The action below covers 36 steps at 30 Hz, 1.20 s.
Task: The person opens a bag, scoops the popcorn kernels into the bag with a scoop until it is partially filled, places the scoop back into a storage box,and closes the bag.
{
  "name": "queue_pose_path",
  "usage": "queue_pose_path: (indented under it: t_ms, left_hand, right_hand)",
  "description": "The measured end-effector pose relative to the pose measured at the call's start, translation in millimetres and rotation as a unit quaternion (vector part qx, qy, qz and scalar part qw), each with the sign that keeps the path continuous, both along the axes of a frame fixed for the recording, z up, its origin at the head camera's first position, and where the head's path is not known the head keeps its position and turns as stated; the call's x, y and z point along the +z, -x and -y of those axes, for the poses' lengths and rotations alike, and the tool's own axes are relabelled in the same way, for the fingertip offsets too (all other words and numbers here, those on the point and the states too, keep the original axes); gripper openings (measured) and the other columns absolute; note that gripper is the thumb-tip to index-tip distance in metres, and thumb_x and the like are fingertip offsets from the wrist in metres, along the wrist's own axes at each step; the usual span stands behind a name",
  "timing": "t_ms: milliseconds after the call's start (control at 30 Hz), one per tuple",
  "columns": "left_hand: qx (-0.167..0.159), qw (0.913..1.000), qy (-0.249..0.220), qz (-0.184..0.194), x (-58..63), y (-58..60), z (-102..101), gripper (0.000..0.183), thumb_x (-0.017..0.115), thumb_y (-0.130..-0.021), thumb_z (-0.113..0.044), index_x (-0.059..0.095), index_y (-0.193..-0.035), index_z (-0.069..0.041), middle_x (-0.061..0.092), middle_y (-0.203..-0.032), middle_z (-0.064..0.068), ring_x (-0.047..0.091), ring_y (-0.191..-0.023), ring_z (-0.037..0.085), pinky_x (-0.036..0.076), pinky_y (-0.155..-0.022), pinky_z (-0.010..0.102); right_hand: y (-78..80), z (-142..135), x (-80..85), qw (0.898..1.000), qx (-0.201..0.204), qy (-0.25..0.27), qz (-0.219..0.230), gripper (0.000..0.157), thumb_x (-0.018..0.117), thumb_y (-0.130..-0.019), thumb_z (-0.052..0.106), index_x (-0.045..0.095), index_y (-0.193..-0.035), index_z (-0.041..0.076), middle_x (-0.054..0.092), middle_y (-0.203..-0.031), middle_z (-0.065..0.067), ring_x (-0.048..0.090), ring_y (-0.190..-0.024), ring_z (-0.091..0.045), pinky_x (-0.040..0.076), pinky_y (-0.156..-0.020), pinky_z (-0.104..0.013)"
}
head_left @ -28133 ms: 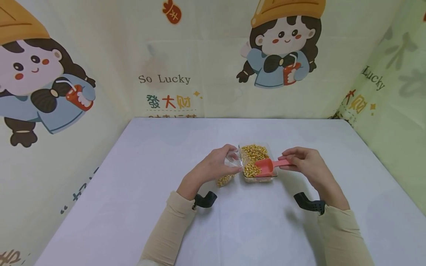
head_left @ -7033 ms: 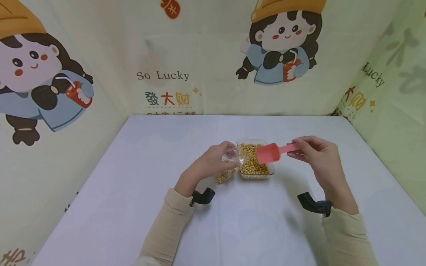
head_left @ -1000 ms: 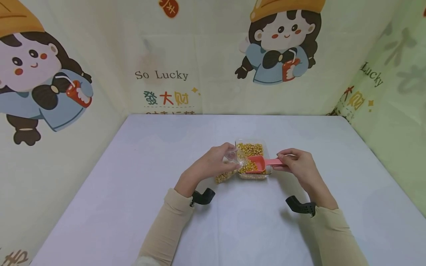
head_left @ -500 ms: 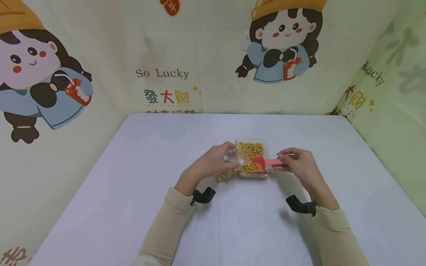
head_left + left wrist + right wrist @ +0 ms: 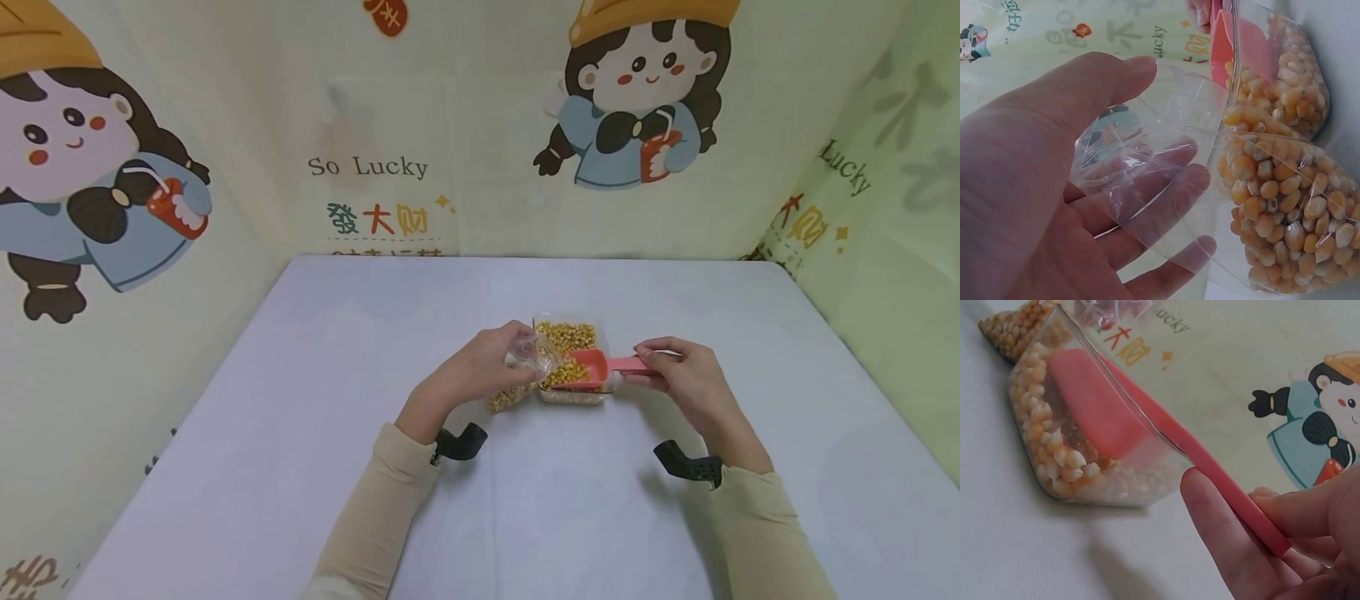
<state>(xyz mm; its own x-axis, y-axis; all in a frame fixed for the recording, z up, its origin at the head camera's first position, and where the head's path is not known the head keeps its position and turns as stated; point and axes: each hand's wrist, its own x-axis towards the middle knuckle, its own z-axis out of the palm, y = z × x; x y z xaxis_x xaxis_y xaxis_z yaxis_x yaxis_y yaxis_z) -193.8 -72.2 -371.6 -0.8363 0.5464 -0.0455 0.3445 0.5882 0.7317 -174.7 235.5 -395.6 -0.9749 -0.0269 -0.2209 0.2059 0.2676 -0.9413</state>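
Observation:
My right hand [image 5: 693,375] pinches the handle of a pink scoop [image 5: 592,365] between thumb and fingers. The scoop's bowl lies down among the corn kernels [image 5: 567,333] in a clear rectangular container [image 5: 572,398], its shaft crossing the rim in the right wrist view. Left of the container stands a clear plastic bag [image 5: 1291,206], its lower part bulging with kernels. My left hand [image 5: 480,365] holds the bag's loose upper part, thumb on one side and bent fingers on the other, with its mouth spread near the container's rim.
Both things stand on a white-covered table [image 5: 375,333]. Behind it hangs a cream cloth [image 5: 487,125] with printed cartoon figures and lettering, and similar cloth rises at both sides. Black wrist cameras [image 5: 461,442] sit on both forearms.
Seven seconds ago the scoop was raised above the container; by one second ago it was down in the kernels. Since then scoop and right hand have shifted slightly right. The left hand keeps its place.

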Motion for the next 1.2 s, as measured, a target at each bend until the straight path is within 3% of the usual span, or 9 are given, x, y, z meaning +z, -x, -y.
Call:
queue_pose_path:
  t_ms: [267,633,933,1200]
  left_hand:
    - [0.007,0.9997,0.001,0.023,3.6,-3.0,-1.2,0.062,0.072,-0.090,-0.038,0.047,-0.139,-0.010,0.063,-0.130,0.005,0.059,-0.121,0.019,0.050,-0.100,0.038]
    - [-0.003,1.0000,-0.001,0.005,4.4,-1.8,0.2,0.062,0.071,-0.091,-0.038,0.047,-0.140,-0.009,0.063,-0.129,0.005,0.059,-0.122,0.019,0.050,-0.100,0.037]
    - [-0.002,0.9998,-0.003,0.019,1.9,-2.6,0.4,0.061,0.072,-0.090,-0.036,0.048,-0.139,-0.008,0.064,-0.127,0.004,0.059,-0.120,0.019,0.050,-0.099,0.038]
    - [-0.007,1.0000,0.002,0.004,1.5,-1.2,-3.2,0.060,0.072,-0.091,-0.033,0.047,-0.139,-0.006,0.065,-0.122,0.004,0.062,-0.115,0.018,0.051,-0.097,0.036]
  right_hand:
    - [-1.8,-6.5,1.2,0.993,-0.010,0.119,0.008,0.057,0.059,-0.100,0.020,0.037,-0.141,-0.012,0.067,-0.100,0.002,0.075,-0.084,-0.013,0.057,-0.082,-0.025]
    - [-1.8,-10.4,5.5,0.984,-0.030,0.177,-0.003,0.055,0.064,-0.096,0.019,0.040,-0.136,-0.011,0.071,-0.094,0.002,0.076,-0.083,-0.015,0.058,-0.080,-0.026]
    - [-6.9,-14.1,10.4,0.978,-0.059,0.199,-0.026,0.032,0.066,-0.096,0.019,0.054,-0.120,0.001,0.067,-0.095,0.000,0.076,-0.081,-0.015,0.058,-0.079,-0.027]
    - [-8.2,-12.9,18.4,0.967,-0.059,0.241,-0.063,0.028,0.070,-0.092,0.018,0.060,-0.115,0.004,0.066,-0.098,-0.004,0.076,-0.081,-0.018,0.058,-0.077,-0.028]
